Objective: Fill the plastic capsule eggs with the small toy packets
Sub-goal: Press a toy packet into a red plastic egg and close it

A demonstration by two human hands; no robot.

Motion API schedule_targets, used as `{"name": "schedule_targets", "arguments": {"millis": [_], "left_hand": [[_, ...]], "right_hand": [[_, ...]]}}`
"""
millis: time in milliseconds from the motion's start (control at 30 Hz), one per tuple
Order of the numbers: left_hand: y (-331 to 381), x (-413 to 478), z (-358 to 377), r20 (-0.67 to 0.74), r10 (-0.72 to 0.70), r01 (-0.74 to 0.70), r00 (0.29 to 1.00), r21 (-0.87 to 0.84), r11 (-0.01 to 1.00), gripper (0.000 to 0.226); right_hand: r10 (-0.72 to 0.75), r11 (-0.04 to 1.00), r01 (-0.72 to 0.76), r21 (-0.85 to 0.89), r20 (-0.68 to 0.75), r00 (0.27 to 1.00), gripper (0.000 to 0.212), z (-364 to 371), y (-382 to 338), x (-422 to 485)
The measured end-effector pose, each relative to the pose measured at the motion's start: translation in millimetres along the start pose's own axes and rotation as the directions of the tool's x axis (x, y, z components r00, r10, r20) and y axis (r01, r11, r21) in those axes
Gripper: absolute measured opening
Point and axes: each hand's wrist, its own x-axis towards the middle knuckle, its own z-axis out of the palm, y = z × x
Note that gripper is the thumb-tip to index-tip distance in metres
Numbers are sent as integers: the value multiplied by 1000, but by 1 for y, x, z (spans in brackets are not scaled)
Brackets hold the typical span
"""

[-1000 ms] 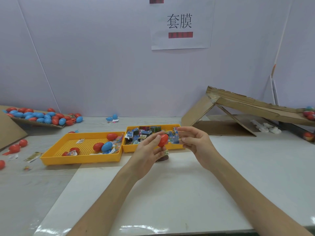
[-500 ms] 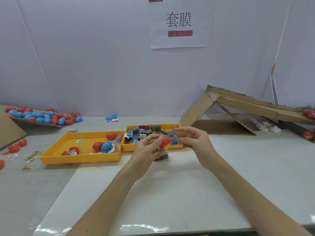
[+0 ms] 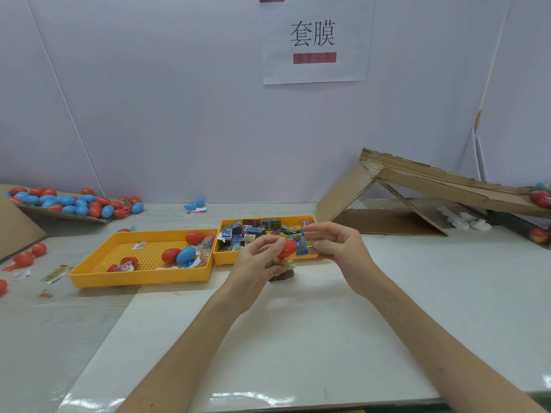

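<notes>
Left hand [image 3: 256, 263]: my fingers clamp one red capsule egg [image 3: 287, 249].
Right hand [image 3: 340, 245]: my fingers pinch one blue toy packet [image 3: 301, 248].
Yellow trays: two, egg tray [image 3: 140, 278] beside packet tray [image 3: 229, 259].

Bright, even light; soft shadows; wide-angle bending at edges

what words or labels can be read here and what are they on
"套膜": white paper sheet on the wall.
Red bar under it: blurred, unreadable.
Blue toy packet pinched by the right hand: print too small.
Other small toy packets in the yellow plastic tray: print too small.
</notes>
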Motion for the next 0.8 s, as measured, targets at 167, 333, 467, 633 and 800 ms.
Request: {"name": "schedule_targets", "arguments": {"millis": [167, 333, 467, 633, 800], "left_hand": [[2, 0, 1, -1, -11, 11, 1000, -62, 998, 37], [1, 1, 0, -3, -13, 12, 1000, -50, 999, 37], [0, 1, -1, -5, -17, 17, 1000, -54, 998, 35], [0, 2, -1, -16, -23, 22, 1000, -65, 998, 42], [-1, 3, -2, -14, -25, 24, 1000, -62, 998, 41]], "right_hand": [[13, 1000, -13, 3, -38, 999, 39, -2, -1, 2], [40, 999, -40, 36, 0, 999, 39, -2, -1, 1], [61, 995, -62, 77, 8, 998, 40, -3, -2, 2], [65, 995, -65, 75, 7, 998, 39, -4, -2, 2], [55, 996, -57, 74, 32, 998, 37, -3, 0, 2]]}}
